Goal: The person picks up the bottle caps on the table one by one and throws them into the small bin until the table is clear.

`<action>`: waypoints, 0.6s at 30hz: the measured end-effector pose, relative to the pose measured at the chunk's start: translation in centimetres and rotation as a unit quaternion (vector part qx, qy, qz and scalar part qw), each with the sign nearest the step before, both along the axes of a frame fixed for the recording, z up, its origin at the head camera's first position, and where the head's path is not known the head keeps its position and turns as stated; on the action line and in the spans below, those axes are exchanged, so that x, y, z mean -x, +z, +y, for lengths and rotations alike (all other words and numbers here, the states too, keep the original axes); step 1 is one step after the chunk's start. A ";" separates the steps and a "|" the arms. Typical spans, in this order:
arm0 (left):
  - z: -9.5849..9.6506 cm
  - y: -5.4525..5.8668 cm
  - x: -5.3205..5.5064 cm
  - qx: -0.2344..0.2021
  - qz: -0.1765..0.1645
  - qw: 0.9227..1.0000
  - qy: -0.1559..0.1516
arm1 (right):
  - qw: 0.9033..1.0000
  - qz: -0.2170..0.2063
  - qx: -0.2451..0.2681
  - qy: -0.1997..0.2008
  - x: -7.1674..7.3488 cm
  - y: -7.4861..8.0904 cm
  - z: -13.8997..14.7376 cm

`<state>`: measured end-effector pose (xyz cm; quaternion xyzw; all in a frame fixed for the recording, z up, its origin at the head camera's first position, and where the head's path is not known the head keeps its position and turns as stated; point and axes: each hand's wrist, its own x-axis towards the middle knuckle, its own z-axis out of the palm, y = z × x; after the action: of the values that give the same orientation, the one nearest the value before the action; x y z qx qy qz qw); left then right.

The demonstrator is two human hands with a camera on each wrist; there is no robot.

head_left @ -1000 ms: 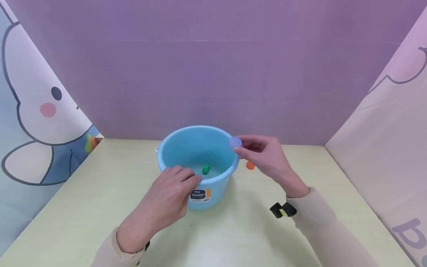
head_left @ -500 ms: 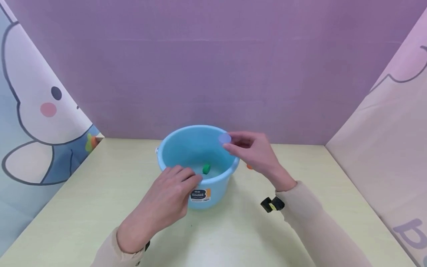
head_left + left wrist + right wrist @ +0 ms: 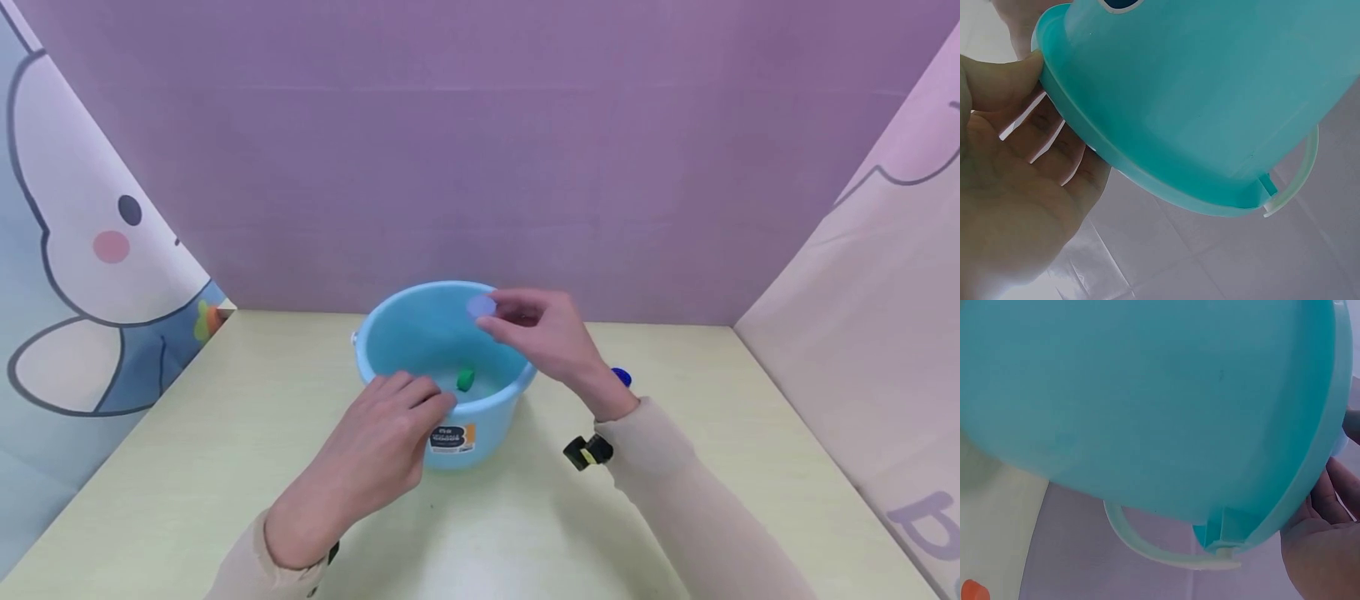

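Purple backdrop (image 3: 480, 167) behind pale desk (image 3: 187, 450); toward desk's back edge, blue bucket (image 3: 495, 429) with green piece (image 3: 465, 380) inside; gripping bucket's front rim with left hand (image 3: 367, 450); pinching lilac disc (image 3: 479, 307) above bucket's mouth with right hand (image 3: 547, 340); nearer desk's right edge, dark-blue piece (image 3: 622, 377).

Bucket (image 3: 495, 423): light blue plastic, smooth wall, soft sheen, a few faint specks. Rim (image 3: 1147, 180): same plastic, smooth. Handle (image 3: 1138, 545): pale plastic, smooth, low gloss. Label (image 3: 452, 438): smooth and printed; paper or film cannot be told. Lilac disc (image 3: 481, 307): smooth, matt, plastic by appearance. Green piece (image 3: 466, 380) and orange piece (image 3: 974, 591): plastic-looking; finish too small to judge. Blue piece (image 3: 622, 377): likewise plastic-looking. Tabletop (image 3: 750, 467): smooth, satin, faint wood-like grain, diffuse shine near the front. Purple backdrop (image 3: 480, 167): cloth-like, matt, lightly creased. Sleeves (image 3: 690, 500): soft matt cloth.
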<state>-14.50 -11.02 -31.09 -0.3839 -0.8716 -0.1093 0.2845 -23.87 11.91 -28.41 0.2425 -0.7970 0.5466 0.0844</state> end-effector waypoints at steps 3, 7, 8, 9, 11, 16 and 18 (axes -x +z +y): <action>0.0 0.0 0.0 -0.001 0.000 1.000 -0.001 | 1.000 -0.001 -0.003 -0.001 0.1 0.0 -0.2; 0.1 -0.1 0.1 -0.001 -0.002 1.000 -0.001 | 1.000 0.006 -0.008 -0.001 0.2 -0.1 -0.3; 0.1 -0.1 0.0 -0.001 -0.002 1.000 -0.001 | 1.000 0.008 -0.010 -0.001 0.3 -0.2 -0.4; 0.1 -0.1 0.0 -0.001 -0.003 1.000 -0.001 | 1.000 0.010 -0.012 -0.001 0.3 -0.2 -0.4; 0.1 -0.1 0.0 -0.001 -0.002 1.000 -0.001 | 1.000 0.012 -0.017 -0.002 0.3 -0.3 -0.3; 0.0 0.0 0.1 0.001 -0.002 1.000 -0.001 | 0.999 0.022 -0.027 -0.009 0.3 -0.3 -0.2; 0.0 0.0 0.1 0.000 -0.002 1.000 -0.001 | 0.999 0.027 -0.034 -0.014 0.2 -0.2 -0.2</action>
<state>-14.58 -11.00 -31.07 -0.3844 -0.8718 -0.1103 0.2829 -24.03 11.73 -28.58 0.2484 -0.8158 0.5115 0.1055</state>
